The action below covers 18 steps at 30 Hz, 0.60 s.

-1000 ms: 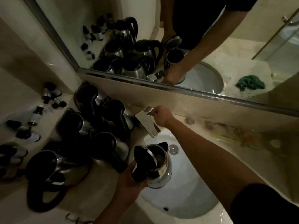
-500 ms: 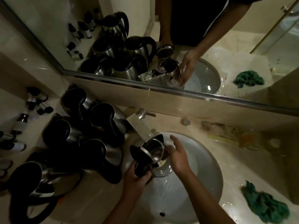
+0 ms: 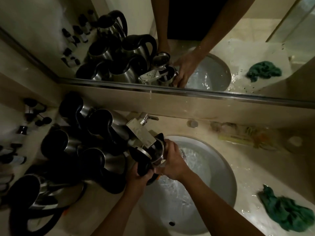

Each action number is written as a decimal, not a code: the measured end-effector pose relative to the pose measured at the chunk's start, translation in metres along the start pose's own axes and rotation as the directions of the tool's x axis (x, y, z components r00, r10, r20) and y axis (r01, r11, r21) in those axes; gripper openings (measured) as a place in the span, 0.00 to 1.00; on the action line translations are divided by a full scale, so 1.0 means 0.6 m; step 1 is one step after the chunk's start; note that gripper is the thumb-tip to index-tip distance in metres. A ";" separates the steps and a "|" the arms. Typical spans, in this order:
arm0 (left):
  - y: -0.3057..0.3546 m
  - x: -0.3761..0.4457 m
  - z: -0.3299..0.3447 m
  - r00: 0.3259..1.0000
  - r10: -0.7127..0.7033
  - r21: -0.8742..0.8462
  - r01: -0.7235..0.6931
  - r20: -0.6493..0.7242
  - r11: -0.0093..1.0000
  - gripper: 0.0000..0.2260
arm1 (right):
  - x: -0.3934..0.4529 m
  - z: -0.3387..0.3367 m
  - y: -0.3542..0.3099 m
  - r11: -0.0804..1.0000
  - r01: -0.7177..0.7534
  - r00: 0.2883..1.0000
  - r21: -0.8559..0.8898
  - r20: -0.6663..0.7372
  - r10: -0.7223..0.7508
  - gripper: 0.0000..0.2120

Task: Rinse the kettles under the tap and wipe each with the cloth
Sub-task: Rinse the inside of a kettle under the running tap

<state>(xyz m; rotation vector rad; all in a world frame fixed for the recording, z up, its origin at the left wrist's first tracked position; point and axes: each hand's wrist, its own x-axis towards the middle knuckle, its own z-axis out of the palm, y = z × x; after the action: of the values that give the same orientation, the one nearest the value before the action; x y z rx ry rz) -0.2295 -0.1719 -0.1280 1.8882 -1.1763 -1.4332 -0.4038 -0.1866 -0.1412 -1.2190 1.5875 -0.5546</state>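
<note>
One steel kettle was held under the square chrome tap, over the round white basin. Our left hand gripped its black handle; our right hand curled round its body. We counted about six more kettles clustered at the counter's left edge, their dark outlines merging. One crumpled green cloth lay near the right edge. Small bottles at far left were cut off.

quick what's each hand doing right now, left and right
Left hand: fingers curled round the black handle of the kettle, holding it under the tap.
Right hand: fingers wrapped on the kettle's steel body, over the sink.
</note>
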 end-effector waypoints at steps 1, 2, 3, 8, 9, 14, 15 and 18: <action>-0.001 -0.003 -0.002 1.000 0.001 0.006 -0.001 -0.004 1.000 0.22 | 0.001 0.001 0.002 1.000 0.017 1.000 0.009 0.017 -0.018 0.62; -0.002 -0.006 -0.003 1.000 0.014 0.007 -0.014 -0.010 1.000 0.25 | 0.002 0.003 0.003 1.000 0.025 0.999 0.013 0.039 -0.025 0.61; -0.002 -0.008 -0.004 0.999 0.030 0.014 -0.030 -0.014 0.999 0.28 | 0.004 0.005 0.004 0.999 0.027 0.998 0.017 0.053 -0.028 0.60; -0.019 0.003 -0.003 0.996 0.093 0.164 -0.094 0.009 0.982 0.32 | 0.015 0.008 0.015 0.999 0.051 0.997 -0.003 0.066 -0.051 0.58; -0.017 0.005 -0.004 0.993 0.111 0.207 -0.114 0.026 0.972 0.32 | 0.019 0.008 0.017 0.999 0.050 0.996 -0.021 0.078 -0.048 0.60; -0.010 0.035 0.002 1.000 -0.006 0.083 0.008 -0.020 0.997 0.48 | 0.025 0.013 0.016 0.990 0.086 0.992 -0.114 0.105 -0.074 0.62; -0.019 0.043 0.005 0.999 0.009 0.057 -0.007 -0.046 0.998 0.50 | 0.023 0.014 0.017 0.990 0.096 0.991 -0.103 0.103 -0.086 0.60; 0.007 0.023 0.017 0.998 0.061 0.147 -0.057 -0.022 0.987 0.42 | 0.013 0.018 0.026 0.994 0.080 0.995 -0.070 0.073 -0.075 0.56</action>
<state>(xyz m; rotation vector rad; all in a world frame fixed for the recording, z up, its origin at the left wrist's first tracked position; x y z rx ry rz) -0.2394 -0.1848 -0.1354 1.9464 -1.3460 -1.3183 -0.4007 -0.1856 -0.1614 -1.3449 1.5183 -0.5014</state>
